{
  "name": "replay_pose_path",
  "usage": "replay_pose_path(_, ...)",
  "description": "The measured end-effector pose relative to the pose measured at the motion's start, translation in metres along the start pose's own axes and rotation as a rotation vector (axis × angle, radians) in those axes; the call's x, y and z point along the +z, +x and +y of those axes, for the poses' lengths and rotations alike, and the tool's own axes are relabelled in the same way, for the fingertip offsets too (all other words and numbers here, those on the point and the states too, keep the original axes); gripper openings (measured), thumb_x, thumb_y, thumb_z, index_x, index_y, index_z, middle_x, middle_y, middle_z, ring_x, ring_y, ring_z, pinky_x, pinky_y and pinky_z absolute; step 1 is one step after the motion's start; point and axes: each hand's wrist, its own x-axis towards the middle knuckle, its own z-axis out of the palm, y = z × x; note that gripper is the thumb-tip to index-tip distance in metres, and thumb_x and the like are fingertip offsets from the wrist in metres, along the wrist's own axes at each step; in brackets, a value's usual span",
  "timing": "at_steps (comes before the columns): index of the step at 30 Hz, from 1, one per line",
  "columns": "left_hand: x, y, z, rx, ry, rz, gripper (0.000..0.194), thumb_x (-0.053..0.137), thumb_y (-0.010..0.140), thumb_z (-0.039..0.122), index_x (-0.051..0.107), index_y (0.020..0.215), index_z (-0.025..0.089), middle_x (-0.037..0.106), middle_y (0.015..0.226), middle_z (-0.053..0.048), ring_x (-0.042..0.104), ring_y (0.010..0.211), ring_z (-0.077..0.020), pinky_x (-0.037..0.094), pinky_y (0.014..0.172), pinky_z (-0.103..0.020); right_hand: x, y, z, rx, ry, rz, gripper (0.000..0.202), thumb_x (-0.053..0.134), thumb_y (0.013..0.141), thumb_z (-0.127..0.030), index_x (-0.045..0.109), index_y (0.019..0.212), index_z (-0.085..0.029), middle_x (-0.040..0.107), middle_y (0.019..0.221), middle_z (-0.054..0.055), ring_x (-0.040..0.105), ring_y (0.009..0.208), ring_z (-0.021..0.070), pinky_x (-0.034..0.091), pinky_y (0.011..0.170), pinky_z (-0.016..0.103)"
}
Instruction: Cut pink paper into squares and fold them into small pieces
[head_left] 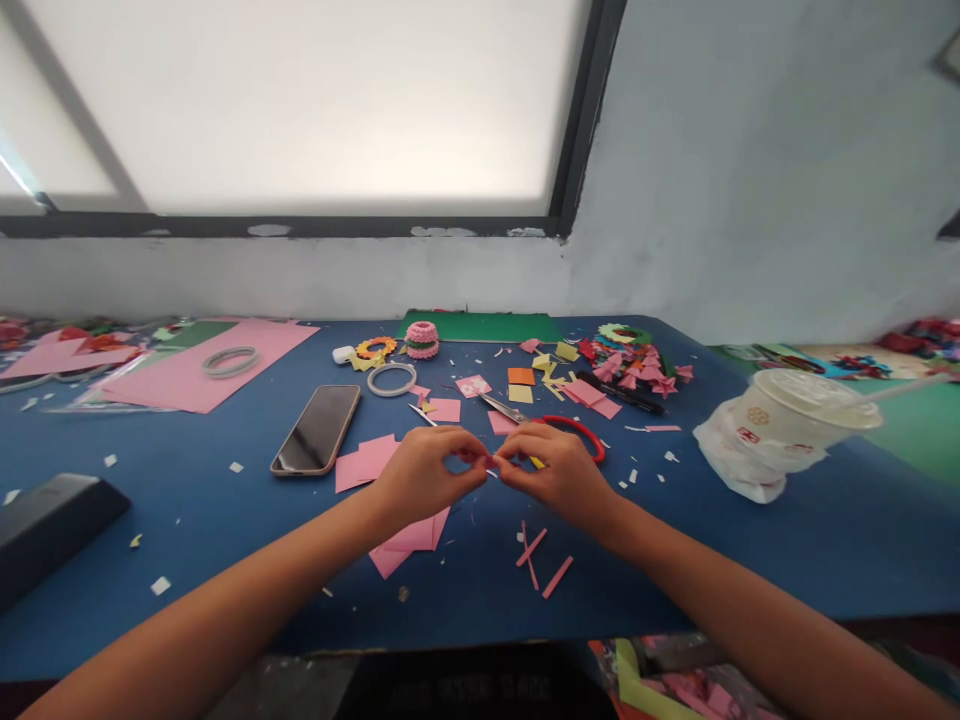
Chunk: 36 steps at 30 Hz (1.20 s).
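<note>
a pale wall and a dark-framed bright pane rise behind the blue table, strewn with paper scraps. over its middle, the left hand and right hand pinch, thumbs and fingertips nearly closed, a small pink piece between them, near red-handled scissors.

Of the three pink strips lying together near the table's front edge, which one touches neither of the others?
The rightmost strip: it lies apart, whereas the other two strips cross each other.
</note>
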Motion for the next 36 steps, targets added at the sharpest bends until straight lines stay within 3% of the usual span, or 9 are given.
replay_pose_path(9,0.000,0.004,-0.005,0.131,0.251,0.033,0.007,0.058,0.071,0.017,0.062,0.065,0.018,0.063,0.060,0.001,0.056,0.054,-0.0105,0.043,0.055,-0.021,0.003,-0.001,-0.002,-0.060,-0.047,0.045,0.012,0.056,0.079,-0.017,0.064,0.070,-0.018,0.062,0.071,0.003,0.057,0.066,0.0132,0.045,0.064,0.025)
replay_pose_path(16,-0.019,0.011,-0.025,0.089,0.409,0.048,0.010,0.055,0.072,0.018,0.062,0.065,0.016,0.065,0.064,-0.001,0.059,0.059,-0.0134,0.045,0.058,-0.024,-0.003,0.000,0.000,0.022,-0.014,0.069,0.013,0.058,0.077,-0.018,0.064,0.066,-0.019,0.063,0.070,0.001,0.057,0.064,0.0132,0.045,0.063,0.026)
replay_pose_path(20,-0.031,0.012,-0.032,-0.036,0.281,0.143,0.012,0.053,0.074,0.019,0.064,0.069,0.016,0.067,0.067,-0.002,0.061,0.063,-0.0123,0.047,0.063,-0.023,-0.005,0.000,0.003,0.042,0.016,0.106,0.011,0.058,0.077,-0.018,0.064,0.068,-0.019,0.062,0.071,0.001,0.057,0.066,0.0131,0.045,0.065,0.026)
replay_pose_path(23,-0.028,0.008,-0.022,-0.085,0.111,0.001,0.017,0.055,0.077,0.025,0.067,0.086,0.017,0.069,0.074,-0.002,0.062,0.063,-0.0113,0.048,0.060,-0.021,-0.005,0.000,0.004,0.029,0.027,0.091,0.010,0.058,0.077,-0.017,0.063,0.069,-0.019,0.062,0.072,0.001,0.057,0.067,0.0129,0.046,0.065,0.025)
replay_pose_path(25,-0.022,0.003,-0.014,-0.046,0.079,-0.090,0.018,0.058,0.076,0.026,0.069,0.089,0.019,0.070,0.074,-0.002,0.062,0.062,-0.0113,0.047,0.057,-0.020,-0.004,0.000,0.005,0.010,0.010,0.089,0.008,0.058,0.076,-0.016,0.063,0.071,-0.019,0.062,0.074,0.002,0.058,0.069,0.0132,0.046,0.066,0.026)
replay_pose_path(27,-0.015,-0.001,-0.006,-0.008,0.067,-0.106,0.016,0.058,0.078,0.025,0.070,0.086,0.019,0.070,0.069,-0.001,0.061,0.057,-0.0103,0.045,0.054,-0.019,-0.003,0.000,0.005,-0.037,-0.036,0.112,0.008,0.057,0.076,-0.016,0.063,0.072,-0.020,0.063,0.076,0.002,0.058,0.072,0.0144,0.046,0.070,0.027)
replay_pose_path(32,-0.008,-0.004,0.003,0.113,0.147,-0.067,0.021,0.052,0.084,0.024,0.071,0.079,0.017,0.069,0.062,-0.002,0.059,0.051,-0.0102,0.043,0.047,-0.019,0.000,0.001,0.001,-0.203,-0.178,0.139,0.012,0.053,0.079,-0.015,0.063,0.079,-0.022,0.065,0.080,0.003,0.058,0.078,0.0168,0.046,0.076,0.032)
replay_pose_path(36,-0.005,-0.005,0.005,0.268,0.205,0.037,0.023,0.048,0.086,0.022,0.070,0.083,0.015,0.071,0.069,-0.005,0.063,0.056,-0.0122,0.048,0.049,-0.020,0.000,0.002,-0.003,-0.214,-0.209,0.172,0.011,0.053,0.076,-0.014,0.061,0.073,-0.021,0.065,0.076,0.002,0.057,0.075,0.0165,0.045,0.076,0.032)
